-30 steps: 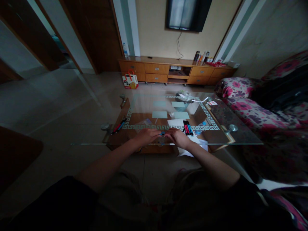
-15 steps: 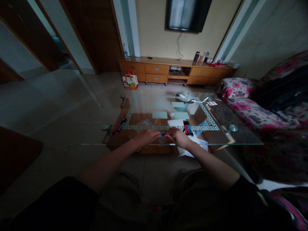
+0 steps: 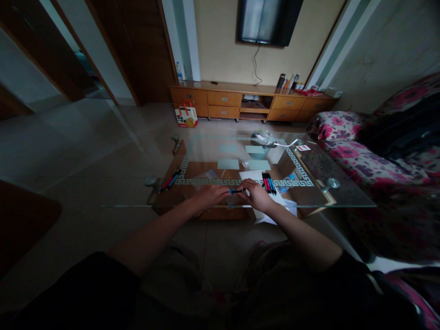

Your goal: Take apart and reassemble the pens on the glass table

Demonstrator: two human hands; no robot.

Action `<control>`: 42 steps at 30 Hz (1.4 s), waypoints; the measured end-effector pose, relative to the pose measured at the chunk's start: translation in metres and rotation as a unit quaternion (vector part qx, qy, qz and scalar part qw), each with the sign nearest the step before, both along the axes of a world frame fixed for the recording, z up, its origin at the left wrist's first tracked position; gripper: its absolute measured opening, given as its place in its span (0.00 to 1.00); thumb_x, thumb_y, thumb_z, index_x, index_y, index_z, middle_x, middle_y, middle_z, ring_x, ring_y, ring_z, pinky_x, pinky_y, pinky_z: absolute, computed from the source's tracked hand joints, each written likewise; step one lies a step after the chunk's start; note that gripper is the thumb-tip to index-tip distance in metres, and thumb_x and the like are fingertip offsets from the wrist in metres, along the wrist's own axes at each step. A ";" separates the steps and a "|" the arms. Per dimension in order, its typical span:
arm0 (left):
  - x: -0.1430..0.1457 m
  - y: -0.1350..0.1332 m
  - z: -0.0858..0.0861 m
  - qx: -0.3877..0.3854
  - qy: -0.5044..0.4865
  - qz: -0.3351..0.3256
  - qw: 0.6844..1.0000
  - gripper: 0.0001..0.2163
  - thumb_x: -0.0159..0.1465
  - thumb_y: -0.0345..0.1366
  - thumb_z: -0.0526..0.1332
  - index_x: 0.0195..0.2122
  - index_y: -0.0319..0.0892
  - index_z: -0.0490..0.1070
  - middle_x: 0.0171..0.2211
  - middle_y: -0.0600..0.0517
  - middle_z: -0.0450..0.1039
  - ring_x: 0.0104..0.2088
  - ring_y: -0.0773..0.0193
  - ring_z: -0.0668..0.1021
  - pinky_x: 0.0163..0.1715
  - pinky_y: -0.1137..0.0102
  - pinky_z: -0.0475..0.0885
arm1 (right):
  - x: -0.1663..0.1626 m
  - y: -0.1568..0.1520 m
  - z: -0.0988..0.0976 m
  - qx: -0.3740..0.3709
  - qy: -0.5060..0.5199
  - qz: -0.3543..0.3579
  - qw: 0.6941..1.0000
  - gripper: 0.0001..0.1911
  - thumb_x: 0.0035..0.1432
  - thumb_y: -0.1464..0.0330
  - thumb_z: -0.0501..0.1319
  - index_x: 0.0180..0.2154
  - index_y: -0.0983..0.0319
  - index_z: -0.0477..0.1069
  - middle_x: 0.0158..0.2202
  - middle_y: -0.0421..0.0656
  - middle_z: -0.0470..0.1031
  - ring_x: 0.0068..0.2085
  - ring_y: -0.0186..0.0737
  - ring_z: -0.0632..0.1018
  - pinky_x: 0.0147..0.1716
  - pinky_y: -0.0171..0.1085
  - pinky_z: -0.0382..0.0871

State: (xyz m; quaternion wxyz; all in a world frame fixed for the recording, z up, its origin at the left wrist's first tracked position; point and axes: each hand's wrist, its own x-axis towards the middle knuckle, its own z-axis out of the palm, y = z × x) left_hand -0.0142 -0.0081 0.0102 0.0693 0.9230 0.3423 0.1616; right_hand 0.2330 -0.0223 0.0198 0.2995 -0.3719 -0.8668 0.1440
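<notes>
Between my two hands, over the near edge of the glass table point(image 3: 206, 195), is a blue and black pen point(image 3: 235, 191). My left hand point(image 3: 212, 196) is closed on its left, blue end. The fingers of my right hand point(image 3: 253, 194) are closed around its right, black end. Just beyond my right hand lies a row of several pens point(image 3: 268, 183), pink-red and blue with black ends. A smaller group of red, blue and black pens point(image 3: 170, 180) lies at the table's left side.
White papers point(image 3: 264, 213) and a plastic bottle point(image 3: 286, 183) show around and below the glass near my right hand. Farther back are a basket with a plastic bag point(image 3: 264, 137), a white strip and a card point(image 3: 303, 147). A floral sofa point(image 3: 357, 158) stands at right.
My right-hand fingers have shifted slightly, and more of the pen's black end shows between my hands. My left hand has barely moved.
</notes>
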 end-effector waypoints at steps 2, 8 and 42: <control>0.000 0.000 0.000 0.003 -0.005 -0.003 1.000 0.15 0.72 0.45 0.50 0.44 0.44 0.74 0.38 0.50 0.78 0.38 0.62 0.79 0.36 0.71 0.68 | 0.000 0.000 0.000 -0.004 0.002 0.002 1.000 0.07 0.61 0.70 0.62 0.42 0.60 0.73 0.38 0.47 0.72 0.42 0.44 0.74 0.42 0.42 0.70; 0.000 -0.001 0.004 0.013 -0.003 -0.014 1.000 0.14 0.72 0.43 0.51 0.46 0.43 0.73 0.39 0.49 0.78 0.38 0.62 0.78 0.37 0.71 0.69 | -0.001 -0.004 0.004 -0.016 -0.010 0.001 1.000 0.10 0.64 0.63 0.60 0.44 0.61 0.72 0.40 0.47 0.72 0.43 0.44 0.74 0.44 0.42 0.69; 0.000 -0.003 0.005 -0.046 -0.031 -0.021 0.998 0.15 0.71 0.41 0.51 0.55 0.47 0.68 0.47 0.49 0.77 0.46 0.61 0.79 0.46 0.68 0.71 | -0.001 -0.001 -0.001 -0.014 0.031 0.001 0.999 0.09 0.59 0.76 0.59 0.41 0.60 0.67 0.39 0.44 0.69 0.40 0.40 0.73 0.41 0.38 0.69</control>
